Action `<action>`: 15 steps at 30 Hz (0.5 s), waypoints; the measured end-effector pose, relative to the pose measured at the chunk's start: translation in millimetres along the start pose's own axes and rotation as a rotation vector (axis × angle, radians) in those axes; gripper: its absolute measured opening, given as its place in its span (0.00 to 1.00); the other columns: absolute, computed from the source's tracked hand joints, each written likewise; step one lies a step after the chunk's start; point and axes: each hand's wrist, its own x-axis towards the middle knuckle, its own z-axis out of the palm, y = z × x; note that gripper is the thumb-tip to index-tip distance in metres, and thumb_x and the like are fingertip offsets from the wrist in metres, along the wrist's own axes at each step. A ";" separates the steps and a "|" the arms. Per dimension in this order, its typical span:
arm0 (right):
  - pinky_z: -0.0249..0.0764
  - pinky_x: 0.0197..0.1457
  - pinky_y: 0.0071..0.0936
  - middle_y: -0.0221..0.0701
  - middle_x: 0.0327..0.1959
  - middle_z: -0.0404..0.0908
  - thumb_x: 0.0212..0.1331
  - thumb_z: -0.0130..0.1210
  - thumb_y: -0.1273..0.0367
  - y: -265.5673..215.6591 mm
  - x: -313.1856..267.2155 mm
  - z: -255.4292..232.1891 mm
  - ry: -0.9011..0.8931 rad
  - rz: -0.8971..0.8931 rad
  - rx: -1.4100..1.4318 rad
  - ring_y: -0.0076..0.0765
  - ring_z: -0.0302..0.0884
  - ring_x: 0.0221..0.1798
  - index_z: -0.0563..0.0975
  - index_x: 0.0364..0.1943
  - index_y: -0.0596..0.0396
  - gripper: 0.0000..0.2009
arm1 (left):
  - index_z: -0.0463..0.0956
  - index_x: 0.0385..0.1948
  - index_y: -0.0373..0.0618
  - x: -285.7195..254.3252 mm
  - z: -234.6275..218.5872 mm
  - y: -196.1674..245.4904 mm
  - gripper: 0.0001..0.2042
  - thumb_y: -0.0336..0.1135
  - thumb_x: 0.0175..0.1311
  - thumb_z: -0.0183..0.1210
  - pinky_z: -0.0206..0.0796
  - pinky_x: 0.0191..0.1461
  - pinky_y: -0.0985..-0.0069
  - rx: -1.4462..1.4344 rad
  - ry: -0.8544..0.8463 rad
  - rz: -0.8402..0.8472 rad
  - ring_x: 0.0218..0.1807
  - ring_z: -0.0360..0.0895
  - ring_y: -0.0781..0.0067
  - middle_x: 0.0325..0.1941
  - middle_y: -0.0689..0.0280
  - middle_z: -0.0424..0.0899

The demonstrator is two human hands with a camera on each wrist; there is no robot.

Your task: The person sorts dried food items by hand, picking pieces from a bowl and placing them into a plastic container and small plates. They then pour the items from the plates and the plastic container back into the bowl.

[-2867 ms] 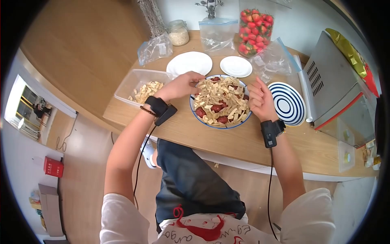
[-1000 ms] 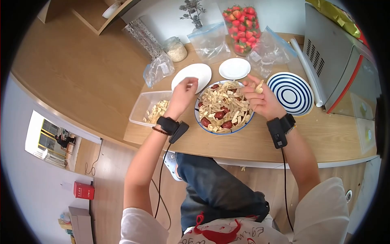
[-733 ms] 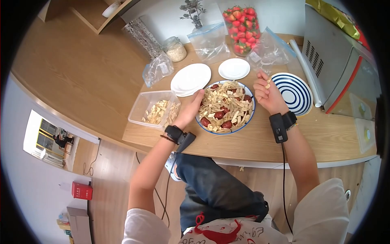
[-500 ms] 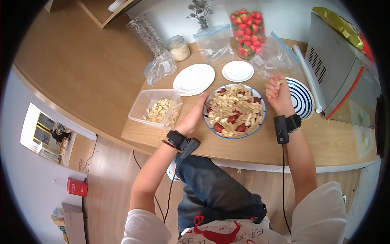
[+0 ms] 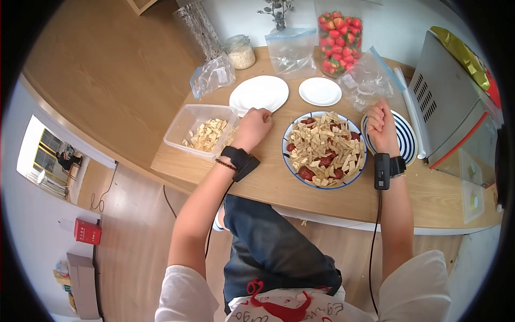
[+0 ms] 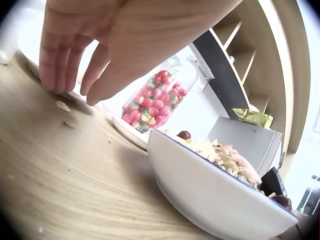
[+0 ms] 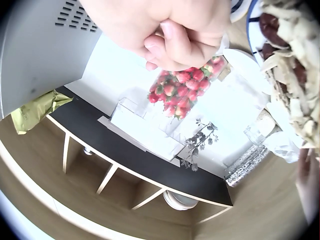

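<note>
A blue-rimmed bowl heaped with pale dried slices and red dates stands between the two hands. My left hand reaches down at the front edge of the large white plate. Its fingers point at the tabletop, thumb apart, close to a small pale piece in the left wrist view. Over the blue-striped plate, beside the bowl, my right hand is raised with fingers curled round pale slices, mostly hidden in the palm; a pale bit shows at its edge.
A clear plastic box with pale slices stands left. Behind are a small white plate, zip bags, a jar and a strawberry container. A grey appliance borders the right.
The left hand pushed the bowl rightward, then left its side and moved to the white plate's front. The right hand has curled round its slices and shifted right.
</note>
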 end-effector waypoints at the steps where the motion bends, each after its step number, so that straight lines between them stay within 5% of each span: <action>1: 0.45 0.12 0.14 0.21 0.15 0.55 0.66 0.45 0.68 0.3 -0.7 0.0 0.005 0.016 0.014 0.16 0.49 0.13 0.63 0.24 0.50 0.11 | 0.77 0.43 0.39 -0.2 1.9 -1.0 0.14 0.34 0.55 0.58 0.69 0.48 0.71 -0.028 -0.023 0.034 0.42 0.78 0.63 0.40 0.56 0.79; 8: 0.46 0.12 0.14 0.21 0.15 0.56 0.65 0.46 0.68 6.0 0.3 -2.8 0.028 0.032 -0.094 0.16 0.50 0.14 0.64 0.25 0.52 0.10 | 0.75 0.47 0.39 -0.1 7.4 -3.5 0.19 0.34 0.53 0.60 0.67 0.51 0.70 0.022 -0.092 0.231 0.47 0.76 0.60 0.45 0.56 0.78; 11: 0.45 0.12 0.13 0.21 0.16 0.56 0.64 0.47 0.68 8.7 -0.1 -3.5 0.030 0.045 -0.125 0.15 0.50 0.14 0.64 0.26 0.52 0.10 | 0.74 0.48 0.39 -0.5 -8.5 0.9 0.20 0.33 0.52 0.61 0.67 0.52 0.71 -0.046 -0.310 0.127 0.48 0.76 0.60 0.46 0.56 0.77; 15: 0.45 0.12 0.13 0.20 0.16 0.56 0.64 0.47 0.67 9.2 1.9 -5.4 0.024 0.043 -0.164 0.15 0.49 0.14 0.65 0.26 0.52 0.10 | 0.75 0.45 0.37 -5.7 -8.2 -7.0 0.18 0.29 0.49 0.61 0.68 0.49 0.69 -0.092 -0.136 0.277 0.42 0.75 0.58 0.40 0.54 0.77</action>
